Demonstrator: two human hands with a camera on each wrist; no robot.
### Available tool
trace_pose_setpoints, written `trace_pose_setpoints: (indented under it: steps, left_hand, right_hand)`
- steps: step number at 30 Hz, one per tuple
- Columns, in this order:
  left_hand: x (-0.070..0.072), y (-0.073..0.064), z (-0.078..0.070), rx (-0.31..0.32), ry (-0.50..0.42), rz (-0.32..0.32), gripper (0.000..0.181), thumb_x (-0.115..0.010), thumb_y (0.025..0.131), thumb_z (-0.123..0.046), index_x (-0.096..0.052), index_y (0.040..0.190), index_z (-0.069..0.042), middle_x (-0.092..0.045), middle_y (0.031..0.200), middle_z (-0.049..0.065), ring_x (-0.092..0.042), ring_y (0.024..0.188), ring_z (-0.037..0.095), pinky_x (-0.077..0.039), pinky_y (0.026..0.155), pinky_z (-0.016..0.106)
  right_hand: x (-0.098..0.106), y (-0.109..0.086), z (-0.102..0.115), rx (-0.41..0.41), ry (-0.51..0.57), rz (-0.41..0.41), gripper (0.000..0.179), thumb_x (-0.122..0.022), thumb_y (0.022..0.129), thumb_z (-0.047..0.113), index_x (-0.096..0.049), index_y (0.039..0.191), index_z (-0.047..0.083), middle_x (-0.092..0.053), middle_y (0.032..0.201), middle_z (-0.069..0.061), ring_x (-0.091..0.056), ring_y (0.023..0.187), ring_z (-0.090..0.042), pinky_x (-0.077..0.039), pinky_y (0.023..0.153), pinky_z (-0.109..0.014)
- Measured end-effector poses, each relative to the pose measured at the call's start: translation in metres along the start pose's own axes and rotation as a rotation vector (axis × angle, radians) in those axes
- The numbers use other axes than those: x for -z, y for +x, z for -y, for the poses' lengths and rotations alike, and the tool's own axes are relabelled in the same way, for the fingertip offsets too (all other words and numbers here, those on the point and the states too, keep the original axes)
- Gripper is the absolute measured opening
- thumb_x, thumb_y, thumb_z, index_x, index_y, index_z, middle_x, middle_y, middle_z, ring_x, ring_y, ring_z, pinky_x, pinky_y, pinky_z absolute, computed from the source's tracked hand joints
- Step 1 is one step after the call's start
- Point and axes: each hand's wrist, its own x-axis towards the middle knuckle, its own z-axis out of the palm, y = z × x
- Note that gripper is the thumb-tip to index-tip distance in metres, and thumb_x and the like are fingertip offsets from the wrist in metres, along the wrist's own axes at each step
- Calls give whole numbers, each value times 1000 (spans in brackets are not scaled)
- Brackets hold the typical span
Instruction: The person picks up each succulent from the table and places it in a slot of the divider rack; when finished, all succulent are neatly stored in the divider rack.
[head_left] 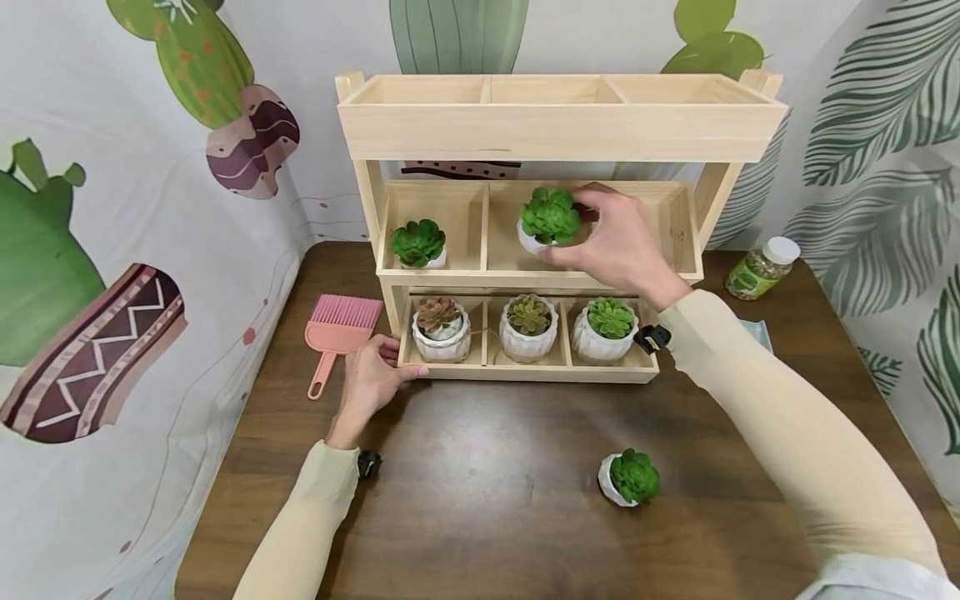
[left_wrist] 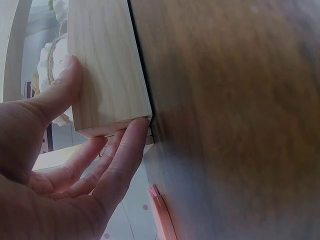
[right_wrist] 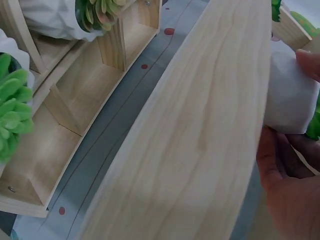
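Observation:
My right hand point(head_left: 626, 242) holds a small potted succulent point(head_left: 551, 215) by its white pot point(right_wrist: 292, 92), over the middle tier of a wooden plant stand point(head_left: 562, 132). In the head view my left hand point(head_left: 371, 377) grips the stand's bottom left corner. Its thumb lies on the front board point(left_wrist: 105, 65), with the fingers against the end. Left of the right hand, another green succulent point(head_left: 417, 243) sits in the middle tier's left compartment. The bottom tier holds a reddish succulent point(head_left: 441, 329), an olive one point(head_left: 528, 327) and a bright green one point(head_left: 606, 329), all in white pots.
A small green succulent point(head_left: 630, 477) in a white pot lies tilted on the brown table point(head_left: 480, 500). Left of the stand is a pink brush with dustpan point(head_left: 333, 337). A white-lidded jar point(head_left: 762, 268) lies at the right. Patterned cloth point(head_left: 315, 50) hangs behind.

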Motion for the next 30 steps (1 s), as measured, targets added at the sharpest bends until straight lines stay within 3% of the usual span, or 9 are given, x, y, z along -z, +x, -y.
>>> trace_pose_setpoints:
  steps: [3, 5, 8, 10, 13, 22, 26, 30]
  left_hand:
    - [-6, 9, 17, -35, -16, -12, 70, -105, 70, -44, -73, 116, -2, -84, 101, 18, -81, 89, 25, -59, 75, 35]
    - [-7, 9, 18, -43, -16, -16, 70, -105, 69, -44, -73, 114, -2, -84, 99, 18, -81, 88, 24, -58, 74, 34]
    - [-3, 4, 8, -28, -5, -14, 65, -104, 72, -37, -73, 115, 0, -83, 102, 20, -82, 92, 29, -60, 79, 38]
    - [3, -3, -6, 0, 4, -2, 60, -102, 75, -29, -72, 118, 1, -83, 107, 23, -82, 98, 34, -61, 84, 42]
    - [4, -5, -10, 12, 24, -4, 58, -101, 78, -28, -71, 119, 2, -82, 109, 23, -81, 100, 34, -60, 84, 39]
    - [2, -7, -11, 1, 2, -3, 59, -102, 76, -28, -72, 117, 2, -83, 106, 22, -82, 96, 32, -62, 83, 41]
    - [1, -3, -5, -16, -6, -14, 60, -103, 74, -32, -72, 114, 0, -84, 102, 21, -82, 91, 28, -61, 79, 37]
    - [3, -4, -9, 7, 4, -6, 58, -102, 77, -27, -72, 117, 2, -83, 106, 23, -82, 97, 33, -62, 84, 42]
  right_hand:
    - [-2, 6, 0, -9, -4, 37, 68, -93, 80, 26, -69, 136, -3, -74, 133, -21, -69, 119, -37, -54, 109, -53]
    - [-4, 9, 0, -9, -23, 54, 69, -93, 80, 26, -69, 136, -5, -73, 136, -23, -68, 123, -39, -52, 113, -54]
    - [-7, 13, 1, -16, -48, 80, 71, -93, 80, 26, -68, 138, -5, -71, 140, -24, -67, 126, -40, -52, 115, -55]
    - [-9, 16, 3, -21, -71, 90, 72, -93, 80, 27, -68, 140, -4, -71, 141, -24, -67, 127, -40, -52, 115, -54]
    - [-13, 22, 5, -26, -96, 107, 71, -93, 79, 27, -69, 139, -3, -73, 137, -24, -67, 125, -41, -52, 114, -55]
    - [-21, 28, 9, -38, -114, 145, 64, -91, 79, 18, -70, 138, 2, -75, 133, -23, -69, 122, -40, -52, 114, -54]
    - [-22, 29, 11, -56, -106, 156, 65, -91, 79, 15, -69, 138, 1, -75, 132, -23, -69, 122, -40, -52, 114, -54]
    - [-22, 31, 13, -54, -110, 161, 67, -90, 80, 14, -67, 141, 1, -74, 136, -23, -68, 125, -41, -52, 116, -54]
